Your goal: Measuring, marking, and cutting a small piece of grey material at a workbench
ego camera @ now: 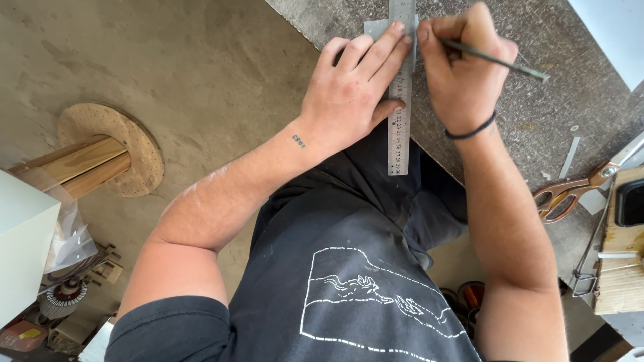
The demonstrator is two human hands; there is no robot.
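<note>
My left hand [352, 90] presses flat on a steel ruler [400, 114], which lies along a small grey sheet piece [377, 28] at the edge of a worn workbench [530, 114]. The ruler's near end sticks out past the bench edge over my lap. My right hand [463, 64] grips a thin metal scriber [500, 62], its tip hidden by my fingers beside the ruler's right edge. A dark band circles my right wrist.
Scissors with copper-coloured handles [567, 194] lie on the bench at the right, beside a wooden block [620, 268] and thin metal strips. On the concrete floor to the left stands a round wooden stool [111, 154], with a white box [23, 248] and clutter nearby.
</note>
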